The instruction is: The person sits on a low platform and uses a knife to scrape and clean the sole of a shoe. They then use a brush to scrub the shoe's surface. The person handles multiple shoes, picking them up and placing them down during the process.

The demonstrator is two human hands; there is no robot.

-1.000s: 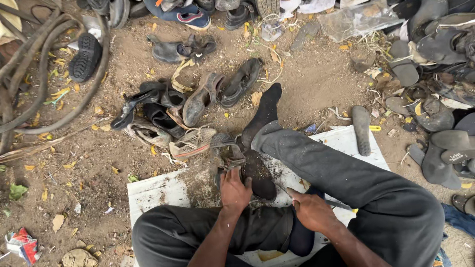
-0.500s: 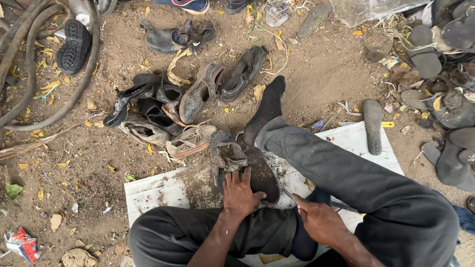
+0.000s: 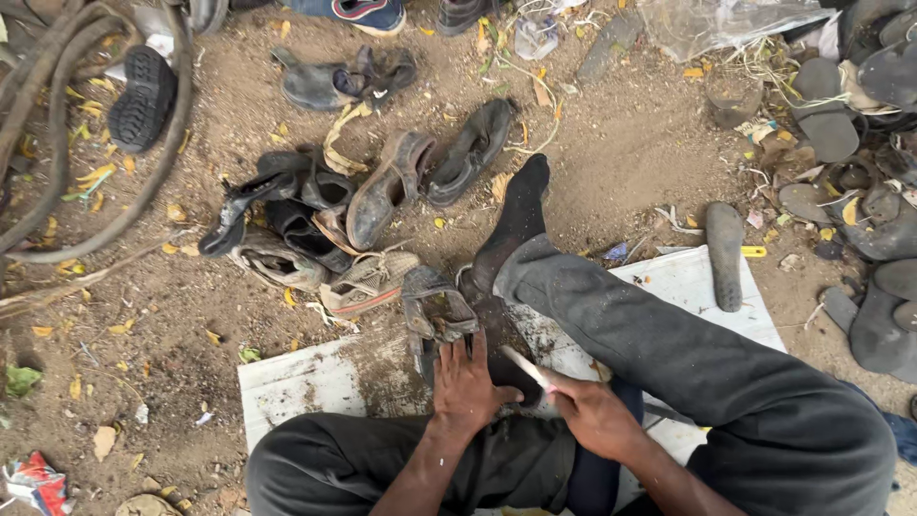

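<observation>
I sit on a white board (image 3: 296, 387) on dirt ground, one leg stretched out in a black sock (image 3: 516, 220). My left hand (image 3: 468, 382) presses flat on a worn dark sandal (image 3: 437, 315) lying on the board in front of me. My right hand (image 3: 597, 416) grips a thin pale tool (image 3: 527, 368) whose tip points toward the dark sole piece (image 3: 501, 330) beside the sandal. Both hands are close together above my lap.
A heap of old shoes (image 3: 373, 205) lies just beyond the board. Loose soles and sandals (image 3: 860, 229) pile up at the right. A single grey sole (image 3: 726, 253) rests on the board's far corner. Thick hoses (image 3: 57, 191) curve at the upper left.
My right hand has lifted the pale tool so its tip now shows beside the sole. The left hand stays pressed on the sandal. The view has shifted slightly downward.
</observation>
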